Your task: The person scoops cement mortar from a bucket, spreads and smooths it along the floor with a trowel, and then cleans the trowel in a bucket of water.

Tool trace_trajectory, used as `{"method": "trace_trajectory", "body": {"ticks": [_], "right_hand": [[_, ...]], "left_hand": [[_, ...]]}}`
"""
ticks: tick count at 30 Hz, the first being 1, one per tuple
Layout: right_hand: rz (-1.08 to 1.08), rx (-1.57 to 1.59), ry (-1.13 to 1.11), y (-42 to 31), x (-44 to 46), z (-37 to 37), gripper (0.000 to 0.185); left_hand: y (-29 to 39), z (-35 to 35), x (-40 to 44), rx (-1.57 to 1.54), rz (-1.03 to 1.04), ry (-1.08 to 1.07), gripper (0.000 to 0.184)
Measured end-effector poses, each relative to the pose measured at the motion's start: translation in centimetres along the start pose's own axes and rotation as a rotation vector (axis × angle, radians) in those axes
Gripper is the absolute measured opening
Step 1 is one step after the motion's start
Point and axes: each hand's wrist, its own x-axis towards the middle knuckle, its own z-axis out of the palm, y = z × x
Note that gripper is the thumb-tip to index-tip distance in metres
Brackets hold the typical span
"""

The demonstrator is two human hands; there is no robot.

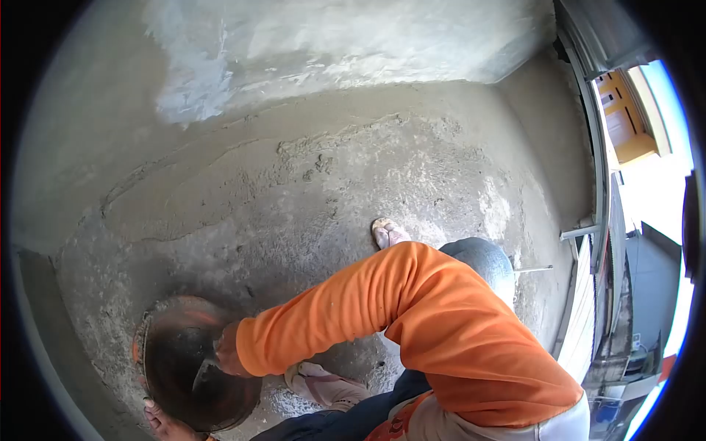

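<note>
A round dark bucket [158, 389] with orange-red marks around its rim stands on the rough grey floor at the lower left. My right hand [229, 351], at the end of an orange sleeve, reaches over its near right side, closed on a trowel. The trowel's blade [202, 373] points down into the bucket, whose inside is dark and partly blurred. At the bottom edge of the view, my left hand [165, 424] grips the bucket's lower left rim; part of this hand is cut off.
Wet-looking mortar [220, 173] lies in a ridged band along the foot of the plastered wall [331, 44]. My sandalled feet [387, 232] [323, 386] are on the floor. A thin rod [533, 269] sticks out near my knee. A metal frame [594, 132] edges the opening at right.
</note>
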Motion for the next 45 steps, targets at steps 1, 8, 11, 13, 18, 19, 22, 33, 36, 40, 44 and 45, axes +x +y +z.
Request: {"method": "trace_trajectory", "body": {"ticks": [1,8,11,13,18,19,22,33,36,40,44,45], "right_hand": [[0.101,-0.017,0.194,0.9,0.0,-0.2,0.043],[0.402,-0.025,0.179,3.3,-3.9,-1.6,0.058],[0.563,-0.093,0.057,4.7,-8.3,-3.1,0.049],[0.741,0.144,-0.179,6.8,-10.9,-3.7,0.041],[0.032,-0.741,-0.484,15.1,-15.8,4.3,0.036],[-0.150,-0.941,-0.551,16.8,-17.2,5.7,0.036],[-0.290,-0.680,-0.030,19.2,-18.0,11.8,0.030],[-0.021,1.556,0.133,15.7,-24.1,15.6,0.032],[-0.142,1.615,0.157,17.9,-26.7,17.5,0.033],[-0.356,1.757,0.274,20.3,-33.0,20.6,0.040],[-0.398,1.915,0.535,22.8,-41.4,24.2,0.044],[-0.369,1.939,0.636,23.7,-43.4,25.1,0.044]], "left_hand": [[0.0,-0.4,0.2,0.103,0.046,-0.178,0.044],[4.0,5.6,-0.8,0.058,0.183,-0.533,0.035],[6.5,9.7,-1.6,0.000,0.343,-0.681,0.032],[7.1,13.5,-3.6,-0.045,0.393,-0.759,0.030],[5.5,20.5,-8.5,-0.164,0.312,-0.917,0.029],[5.5,21.0,-9.4,-0.140,0.354,-0.946,0.029],[5.1,21.0,-9.8,-0.109,0.352,-0.863,0.032],[7.7,27.1,-15.2,0.128,0.398,-0.702,0.034],[9.2,28.4,-15.0,0.040,0.198,-0.697,0.031],[11.2,31.1,-16.4,-0.112,-0.019,-0.787,0.033],[12.1,34.2,-19.5,-0.042,-0.137,-0.875,0.051],[12.3,35.4,-20.0,-0.031,-0.133,-0.901,0.051]]}}
